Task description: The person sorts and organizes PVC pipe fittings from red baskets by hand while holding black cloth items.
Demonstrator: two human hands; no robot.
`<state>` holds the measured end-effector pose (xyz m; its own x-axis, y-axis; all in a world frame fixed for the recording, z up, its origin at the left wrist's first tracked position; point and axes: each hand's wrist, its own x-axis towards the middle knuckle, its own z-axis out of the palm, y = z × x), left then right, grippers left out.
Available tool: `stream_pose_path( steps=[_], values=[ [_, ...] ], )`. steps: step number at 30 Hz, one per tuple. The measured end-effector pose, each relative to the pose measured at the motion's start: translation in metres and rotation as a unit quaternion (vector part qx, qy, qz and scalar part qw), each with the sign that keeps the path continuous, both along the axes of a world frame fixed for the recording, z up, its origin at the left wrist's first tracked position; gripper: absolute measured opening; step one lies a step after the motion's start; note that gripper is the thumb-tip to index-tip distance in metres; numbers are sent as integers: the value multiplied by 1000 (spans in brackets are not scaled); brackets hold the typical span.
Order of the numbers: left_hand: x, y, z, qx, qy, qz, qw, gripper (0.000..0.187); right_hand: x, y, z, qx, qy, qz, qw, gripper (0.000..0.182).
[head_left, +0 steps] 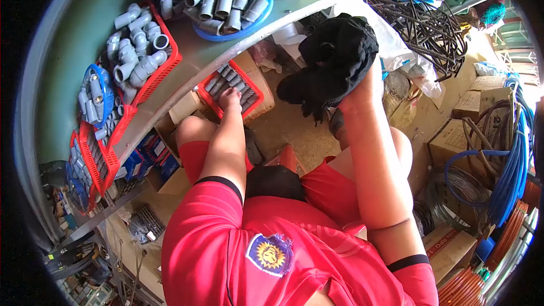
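Observation:
My left hand (230, 100) is over the near side of a small red plastic basket (259, 101) on the floor, its fingers curled in. Grey pipe fittings (231, 81) lie in rows inside that basket. Whatever those fingers hold, if anything, is too small to make out. Raised on the other side, my right hand (362, 93) grips a bunched black cloth (334, 59). The cloth hangs down toward the floor and covers most of the fingers.
Above the left arm, a shelf (198, 59) carries red baskets (161, 73) and blue-rimmed baskets (252, 29) of grey fittings. Bent dark metal rods (422, 31) lie at upper right. Blue hose coils (513, 164), wire coils (453, 192) and cardboard boxes (453, 249) crowd the right.

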<state>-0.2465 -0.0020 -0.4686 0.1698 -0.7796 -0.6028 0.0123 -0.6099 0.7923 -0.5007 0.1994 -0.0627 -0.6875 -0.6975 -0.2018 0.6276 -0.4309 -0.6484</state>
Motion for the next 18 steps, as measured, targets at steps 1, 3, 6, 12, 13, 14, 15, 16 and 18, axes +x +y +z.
stream_pose_path(
  steps=[1,3,6,12,13,14,15,16,18],
  values=[
    [-1,-1,-5,-1,-6,-7,1000,18,-1,1,-3,7,17,0,1000,18],
    [-7,1,-10,-5,8,15,1000,18,0,4,-4,43,53,-10,998,21],
    [-12,4,-4,5,28,50,998,17,4,7,8,40,23,-13,999,21],
    [-16,3,4,36,28,83,995,19,6,7,11,22,-7,0,1000,19],
    [-18,3,7,44,43,109,992,20,5,7,12,21,-16,0,1000,19],
    [-20,3,11,53,57,135,988,21,4,7,7,32,48,4,998,19],
    [-22,3,14,61,71,162,982,22,3,6,2,43,113,8,993,19],
    [-24,4,16,62,82,175,979,24,3,8,-1,45,112,8,993,19],
    [-27,7,24,64,104,204,971,28,6,8,7,38,48,4,998,19]
  ],
)
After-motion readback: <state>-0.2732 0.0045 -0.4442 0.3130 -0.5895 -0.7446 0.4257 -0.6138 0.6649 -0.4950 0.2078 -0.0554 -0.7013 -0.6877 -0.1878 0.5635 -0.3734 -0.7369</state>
